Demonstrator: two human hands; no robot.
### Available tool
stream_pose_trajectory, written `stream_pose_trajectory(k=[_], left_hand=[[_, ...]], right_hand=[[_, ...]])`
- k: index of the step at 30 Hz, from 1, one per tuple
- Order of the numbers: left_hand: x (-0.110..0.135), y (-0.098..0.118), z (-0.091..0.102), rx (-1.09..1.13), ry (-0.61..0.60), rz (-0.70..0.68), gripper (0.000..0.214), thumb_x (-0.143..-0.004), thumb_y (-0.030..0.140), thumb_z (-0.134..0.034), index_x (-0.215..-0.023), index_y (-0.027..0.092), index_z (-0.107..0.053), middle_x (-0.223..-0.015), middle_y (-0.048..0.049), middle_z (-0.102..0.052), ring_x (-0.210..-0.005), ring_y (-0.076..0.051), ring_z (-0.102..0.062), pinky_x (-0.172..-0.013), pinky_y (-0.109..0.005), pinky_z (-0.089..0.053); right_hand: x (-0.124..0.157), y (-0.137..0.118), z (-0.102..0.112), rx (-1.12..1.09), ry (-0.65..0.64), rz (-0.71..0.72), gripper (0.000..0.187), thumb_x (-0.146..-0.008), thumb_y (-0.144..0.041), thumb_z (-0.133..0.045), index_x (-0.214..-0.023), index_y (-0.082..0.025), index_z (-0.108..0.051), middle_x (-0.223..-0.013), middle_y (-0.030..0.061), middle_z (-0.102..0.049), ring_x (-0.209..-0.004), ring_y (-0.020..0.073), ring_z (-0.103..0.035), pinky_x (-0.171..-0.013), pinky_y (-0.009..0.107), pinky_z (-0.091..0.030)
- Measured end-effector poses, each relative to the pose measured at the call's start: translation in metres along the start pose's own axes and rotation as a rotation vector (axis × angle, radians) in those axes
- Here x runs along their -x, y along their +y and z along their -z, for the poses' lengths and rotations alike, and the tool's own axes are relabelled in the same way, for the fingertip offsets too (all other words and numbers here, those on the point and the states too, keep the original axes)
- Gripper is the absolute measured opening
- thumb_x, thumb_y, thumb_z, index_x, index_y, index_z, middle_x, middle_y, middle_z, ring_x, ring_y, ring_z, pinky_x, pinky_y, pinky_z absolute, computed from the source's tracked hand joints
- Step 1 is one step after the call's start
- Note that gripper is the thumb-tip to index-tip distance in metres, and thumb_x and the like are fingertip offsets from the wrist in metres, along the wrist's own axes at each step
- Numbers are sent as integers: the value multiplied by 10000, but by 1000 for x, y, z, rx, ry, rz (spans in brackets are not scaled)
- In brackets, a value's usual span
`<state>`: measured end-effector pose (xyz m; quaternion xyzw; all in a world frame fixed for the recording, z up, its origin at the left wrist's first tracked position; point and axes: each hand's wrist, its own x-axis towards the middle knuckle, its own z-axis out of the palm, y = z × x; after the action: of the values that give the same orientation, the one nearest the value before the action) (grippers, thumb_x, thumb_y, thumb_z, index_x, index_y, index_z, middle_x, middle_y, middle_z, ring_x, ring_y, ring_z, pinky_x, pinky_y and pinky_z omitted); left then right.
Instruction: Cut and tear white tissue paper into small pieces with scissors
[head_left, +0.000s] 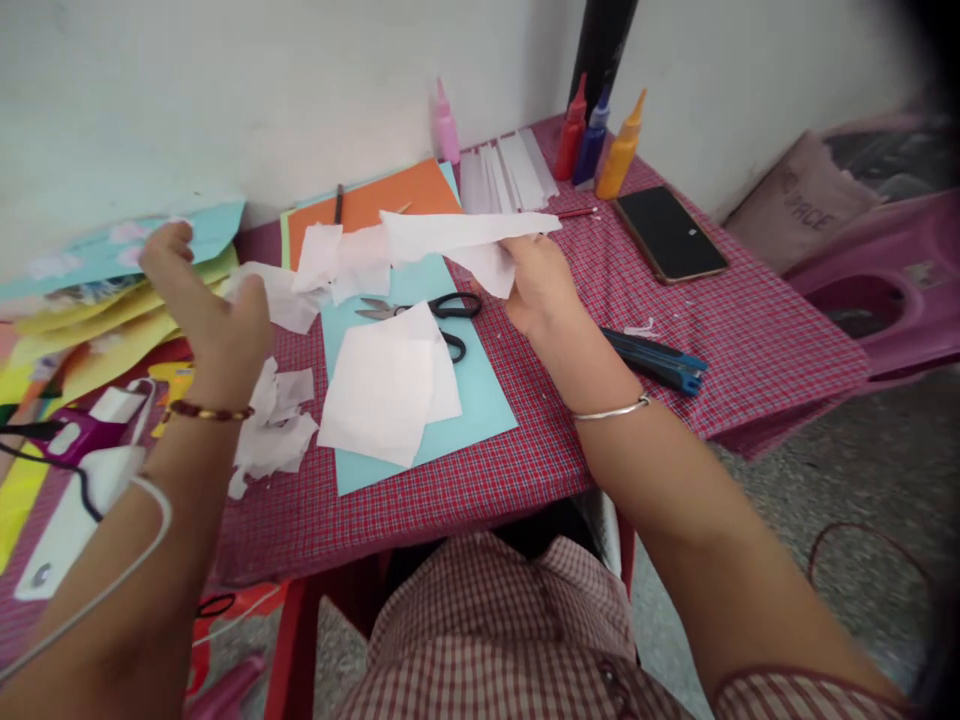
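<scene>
Right hand point(536, 285) pinches 1 end of the white paper strip point(450, 235), held over the table point(750, 330) near its far edge; left hand point(206, 310) open beside the other end. It looks flimsy: handle gently.

Scissors point(411, 309), phone point(670, 235), glue bottles point(592, 145)

Single head view, looking forward-down, close over table point(525, 470).
</scene>
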<state>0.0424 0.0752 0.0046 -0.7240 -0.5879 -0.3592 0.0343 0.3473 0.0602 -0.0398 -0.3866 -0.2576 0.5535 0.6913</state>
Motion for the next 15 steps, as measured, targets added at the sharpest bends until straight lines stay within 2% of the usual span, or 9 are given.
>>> stream_pose_trajectory(k=[2, 3, 5, 8, 10, 15], left_hand=[[27, 0, 6, -86, 130, -273, 611, -835, 169, -620, -1362, 53, -332, -1437, -200, -358, -1368, -286, -305, -1147, -521, -219], [40, 1, 8, -87, 170, -362, 596, -848, 192, -618, -1370, 63, -362, -1449, -205, -374, -1379, -287, -311, -1152, -531, -211], [62, 3, 8, -44, 207, -444, 582, -852, 241, -625, -1378, 113, -411, -1467, -183, -407, -1386, -284, -334, -1151, -547, -205], [80, 3, 7, 8, 255, -445, 575, -816, 289, -622, -1349, 133, -474, -1429, -150, -486, -1345, -287, -411, -1124, -554, -261], [83, 3, 7, 50, 266, -424, 553, -809, 300, -595, -1326, 127, -503, -1405, -140, -521, -1319, -290, -449, -1102, -553, -308], [82, 4, 13, 232, 277, -358, 492, -831, 254, -571, -1308, 132, -553, -1357, -135, -576, -1288, -298, -492, -1090, -533, -352]], right_hand=[[4, 1, 0, 26, -21, -60, 59, -868, -167, -516, -888, -192, -566, -742, -12, -639, -713, 127, -636, -608, 229, -546], [6, 2, 0, 30, -27, -95, 65, -868, -164, -520, -898, -192, -570, -736, -17, -643, -703, 122, -633, -601, 221, -549], [9, 5, -2, 25, -26, -176, 43, -865, -170, -539, -889, -190, -569, -707, -26, -644, -650, 106, -618, -574, 203, -551], [6, 8, -13, 18, -21, -282, 17, -872, -180, -553, -868, -184, -568, -671, -34, -644, -576, 87, -595, -565, 199, -567], [-4, 11, -28, 29, -37, -281, 39, -884, -168, -540, -885, -183, -576, -670, -37, -652, -559, 79, -593, -590, 210, -585], [-52, 27, -76, 134, -88, -237, 79, -911, -170, -524, -975, -182, -569, -696, -37, -676, -534, 72, -591, -653, 250, -620]])
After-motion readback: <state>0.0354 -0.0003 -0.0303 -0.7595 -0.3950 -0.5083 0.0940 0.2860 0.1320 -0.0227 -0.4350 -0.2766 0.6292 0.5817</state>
